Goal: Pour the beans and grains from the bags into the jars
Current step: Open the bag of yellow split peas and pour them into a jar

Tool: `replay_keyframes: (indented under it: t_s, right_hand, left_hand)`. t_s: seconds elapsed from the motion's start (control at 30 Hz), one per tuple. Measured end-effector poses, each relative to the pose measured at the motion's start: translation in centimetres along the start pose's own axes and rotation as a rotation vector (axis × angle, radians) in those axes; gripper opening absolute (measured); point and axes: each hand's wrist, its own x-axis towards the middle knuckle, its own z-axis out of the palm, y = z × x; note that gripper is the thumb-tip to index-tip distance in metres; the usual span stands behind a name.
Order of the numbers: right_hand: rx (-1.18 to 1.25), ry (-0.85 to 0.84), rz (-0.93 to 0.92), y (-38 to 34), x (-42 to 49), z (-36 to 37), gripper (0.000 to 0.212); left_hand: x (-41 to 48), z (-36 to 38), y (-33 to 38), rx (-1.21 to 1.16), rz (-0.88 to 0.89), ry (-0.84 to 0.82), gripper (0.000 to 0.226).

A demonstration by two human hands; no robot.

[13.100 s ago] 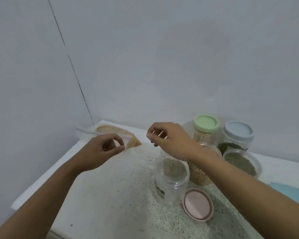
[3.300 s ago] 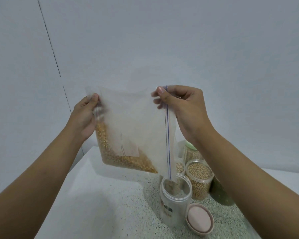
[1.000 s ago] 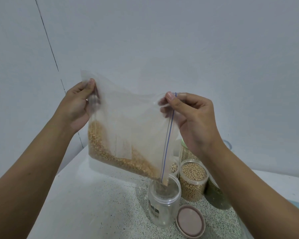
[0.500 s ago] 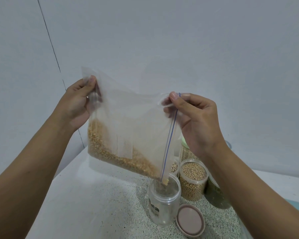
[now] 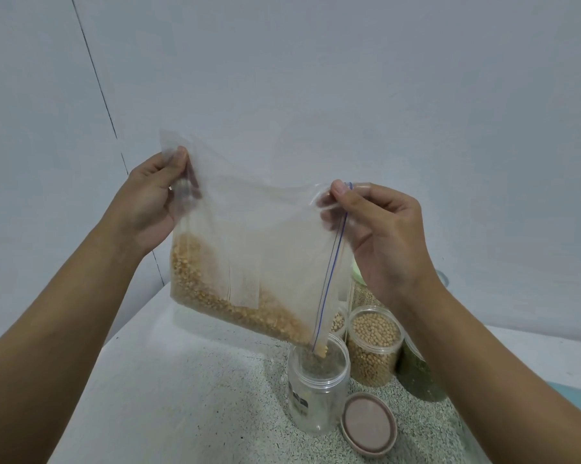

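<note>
The left hand (image 5: pixel 151 199) is raised at the left. Its thumb lies flat on the near face of a clear zip bag (image 5: pixel 275 242) and its fingers are curled behind the bag's upper left corner, so that corner is pinched tight. The bag hangs tilted between the two hands, well above the speckled counter (image 5: pixel 182 396). Yellow grains (image 5: pixel 212 289) lie along its lower edge, sloping down to the right. The blue zip seal (image 5: pixel 331 272) runs down the bag's right side.

The right hand (image 5: pixel 386 236) pinches the top of that seal between thumb and forefinger, with the other fingers loosely curled behind. The hands are well apart, each gripping its own corner of the bag.

The bag's lowest corner sits right at the mouth of an open clear jar (image 5: pixel 316 393) standing on the counter, and a few grains show at that corner. A pink lid (image 5: pixel 369 427) lies flat just right of the jar. Farther back stands a jar of pale round beans (image 5: pixel 374 349). To its right a jar of dark green contents (image 5: pixel 416 380) is partly hidden by the right forearm.
</note>
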Motion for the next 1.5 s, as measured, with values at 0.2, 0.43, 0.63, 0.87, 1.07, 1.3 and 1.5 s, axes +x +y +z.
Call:
replay_keyframes:
  t_s: [0.2,0.43,0.63,0.87,1.07,1.3,1.5]
  right_hand:
    - [0.008,0.008,0.014,0.1,-0.2,-0.1,0.019]
    - [0.018,0.001,0.011,-0.2,-0.1,0.0,0.02]
    - [0.019,-0.006,0.01,-0.3,0.0,0.2,0.023]
    - [0.029,-0.007,-0.005,-0.7,0.1,0.4,0.023]
    - [0.031,-0.002,-0.005,-0.8,0.1,0.4,0.025]
    - [0.042,-0.01,-0.007,-0.9,0.1,0.4,0.027]
    - [0.041,-0.003,-0.007,-0.9,0.2,0.3,0.023]
  left_hand:
    - [-0.3,0.2,0.1,0.005,-0.006,0.008,0.019]
    - [-0.4,0.4,0.5,0.011,0.001,0.007,0.023]
    - [-0.4,0.4,0.7,0.027,0.004,0.024,0.019]
    - [-0.5,0.4,1.2,0.032,0.007,0.017,0.02]
    - [-0.6,0.6,1.4,0.036,0.014,0.016,0.024]
    - [-0.7,0.7,1.9,0.045,0.02,0.012,0.026]
    - [-0.6,0.7,2.0,0.045,0.02,0.011,0.027]
